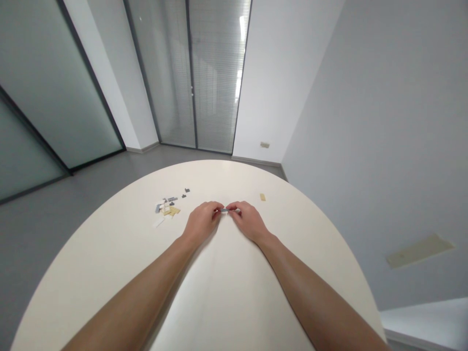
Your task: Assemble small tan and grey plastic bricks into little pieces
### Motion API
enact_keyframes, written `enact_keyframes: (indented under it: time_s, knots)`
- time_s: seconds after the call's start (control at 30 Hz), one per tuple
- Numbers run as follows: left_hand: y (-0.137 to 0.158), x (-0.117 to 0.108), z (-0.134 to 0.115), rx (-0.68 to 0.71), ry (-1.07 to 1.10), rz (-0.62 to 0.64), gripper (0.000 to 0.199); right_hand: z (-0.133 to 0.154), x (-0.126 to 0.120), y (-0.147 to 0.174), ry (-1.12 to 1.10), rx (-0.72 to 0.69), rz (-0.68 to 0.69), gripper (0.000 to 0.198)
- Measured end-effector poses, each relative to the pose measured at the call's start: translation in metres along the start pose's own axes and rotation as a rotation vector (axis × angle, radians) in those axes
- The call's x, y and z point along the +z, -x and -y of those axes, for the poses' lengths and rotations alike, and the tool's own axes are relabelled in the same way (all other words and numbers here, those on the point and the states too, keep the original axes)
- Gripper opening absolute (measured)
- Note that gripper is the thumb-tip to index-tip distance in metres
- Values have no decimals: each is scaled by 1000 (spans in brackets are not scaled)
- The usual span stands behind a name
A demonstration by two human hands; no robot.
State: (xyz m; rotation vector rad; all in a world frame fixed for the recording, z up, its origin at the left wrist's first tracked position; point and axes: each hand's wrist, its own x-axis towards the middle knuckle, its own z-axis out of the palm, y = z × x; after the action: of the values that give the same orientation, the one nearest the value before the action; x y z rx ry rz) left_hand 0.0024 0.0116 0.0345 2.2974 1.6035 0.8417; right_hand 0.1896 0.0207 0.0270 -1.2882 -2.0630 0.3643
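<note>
Between my two hands, close above the middle of the table, is a small thin grey piece (224, 210). My left hand (204, 218) pinches its left end between thumb and fingers. At the other end, my right hand (246, 218) grips it in the same way. The piece looks like a flat building-brick part, but it is too small to tell for sure. Left of my left hand lies a loose pile of small flat pieces (171, 211), tan, white and grey. Beyond my right hand sits a single tan piece (262, 197).
The round white table (226, 312) fills the lower view. A few dark grey pieces (187, 190) lie behind the pile, and a white strip (158, 223) lies in front of it. Beyond the table stand a glass partition (215, 73) and a plain wall (383, 122).
</note>
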Motion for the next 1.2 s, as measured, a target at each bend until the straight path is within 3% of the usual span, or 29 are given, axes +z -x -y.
enact_keyframes:
  time_s: [1.2]
  knots:
    - [1,-2,-2,-8,-9,-5,25,-1,0,0,-18,7,-10,21]
